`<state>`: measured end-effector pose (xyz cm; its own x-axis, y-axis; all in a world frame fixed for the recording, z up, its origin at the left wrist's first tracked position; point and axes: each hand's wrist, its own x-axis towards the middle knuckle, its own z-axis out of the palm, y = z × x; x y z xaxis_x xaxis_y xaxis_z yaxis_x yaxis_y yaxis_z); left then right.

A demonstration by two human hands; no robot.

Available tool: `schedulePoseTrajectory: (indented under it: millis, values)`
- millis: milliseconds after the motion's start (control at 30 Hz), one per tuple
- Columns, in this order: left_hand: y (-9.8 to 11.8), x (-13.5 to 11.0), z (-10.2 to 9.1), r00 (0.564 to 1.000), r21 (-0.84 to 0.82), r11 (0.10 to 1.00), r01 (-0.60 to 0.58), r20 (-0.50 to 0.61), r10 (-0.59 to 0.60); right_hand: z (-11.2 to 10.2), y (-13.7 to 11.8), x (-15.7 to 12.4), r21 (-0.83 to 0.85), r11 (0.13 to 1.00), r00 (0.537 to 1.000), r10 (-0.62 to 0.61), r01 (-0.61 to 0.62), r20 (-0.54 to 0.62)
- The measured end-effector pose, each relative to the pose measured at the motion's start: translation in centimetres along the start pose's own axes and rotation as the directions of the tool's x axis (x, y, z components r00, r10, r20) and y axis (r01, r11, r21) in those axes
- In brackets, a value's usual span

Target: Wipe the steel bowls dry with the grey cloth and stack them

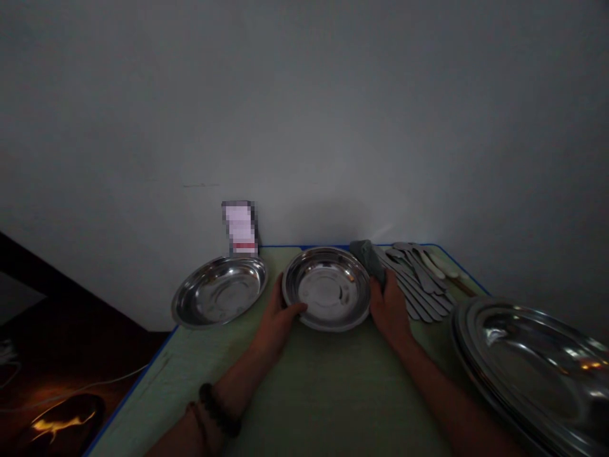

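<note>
A round, shiny metal dish (pixel 326 289) is between my two hands at the middle of the table. My left hand (pixel 280 317) grips its left rim, with the thumb over the inner edge and the fingers underneath mostly hidden. At the right rim, my right hand (pixel 389 308) is closed around a grey-green cloth (pixel 368 259), which sticks up past the fingers along the dish's edge. How far the right fingers reach under the dish is hidden. To the left lies a second metal dish (pixel 221 292).
A phone with a blurred screen (pixel 242 228) leans against the wall behind the left dish. Metal cutlery (pixel 419 282) lies fanned out on the right, with white-handled pieces among it. Stacked large metal plates (pixel 533 368) stand at the near right. The green table (pixel 333 393) has a blue edge.
</note>
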<state>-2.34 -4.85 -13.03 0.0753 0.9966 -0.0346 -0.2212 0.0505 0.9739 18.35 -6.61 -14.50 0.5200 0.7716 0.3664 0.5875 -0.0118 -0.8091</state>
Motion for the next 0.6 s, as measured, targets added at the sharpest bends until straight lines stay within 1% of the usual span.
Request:
schedulePoseTrajectory:
  millis: [67,100,133,200,233,267,300,367,400,500,533,600]
  values:
    - [0.3,0.0,0.2,0.998,-0.165,0.985,0.045,0.054,-0.037,0.0,0.0,-0.1,-0.002,0.997,0.997,-0.077,0.077,-0.004]
    - [0.5,-0.2,0.4,0.996,-0.223,0.974,0.052,0.082,-0.034,0.1,0.0,-0.2,-0.004,0.989,0.989,-0.148,0.148,0.001]
    - [0.6,-0.6,0.7,0.994,-0.265,0.963,0.054,0.106,-0.026,0.2,-0.1,-0.4,-0.011,0.971,0.971,-0.237,0.238,0.013]
    - [0.8,-1.5,1.4,0.989,-0.327,0.943,0.062,0.15,-0.013,0.5,-0.7,-1.0,-0.036,0.904,0.903,-0.423,0.426,0.075]
    - [0.8,-2.0,1.8,0.985,-0.343,0.936,0.078,0.173,-0.018,0.6,-1.1,-1.4,-0.05,0.867,0.865,-0.487,0.495,0.121]
    - [0.8,-2.5,2.2,0.981,-0.355,0.93,0.095,0.189,-0.028,0.8,-1.6,-1.8,-0.063,0.843,0.838,-0.518,0.534,0.173]
    - [0.8,-2.9,2.5,0.979,-0.361,0.926,0.113,0.197,-0.043,0.9,-2.1,-2.2,-0.075,0.834,0.823,-0.519,0.547,0.229]
    - [0.9,-3.2,2.9,0.981,-0.379,0.914,0.148,0.171,-0.088,0.8,-3.4,-2.6,-0.094,0.851,0.827,-0.466,0.516,0.315]
    - [1.0,-3.1,2.9,0.982,-0.393,0.904,0.167,0.144,-0.118,0.7,-4.0,-2.7,-0.1,0.862,0.832,-0.44,0.496,0.338]
    - [1.7,-2.6,2.8,0.966,-0.454,0.855,0.25,0.062,-0.249,0.4,-5.6,-2.5,-0.106,0.867,0.837,-0.43,0.487,0.338]
    - [1.9,-2.4,2.7,0.957,-0.474,0.838,0.27,0.038,-0.287,0.5,-5.9,-2.4,-0.116,0.858,0.833,-0.439,0.5,0.337]
    - [2.1,-2.1,2.6,0.944,-0.502,0.815,0.289,0.004,-0.331,1.0,-6.0,-2.3,-0.143,0.836,0.81,-0.449,0.529,0.377]
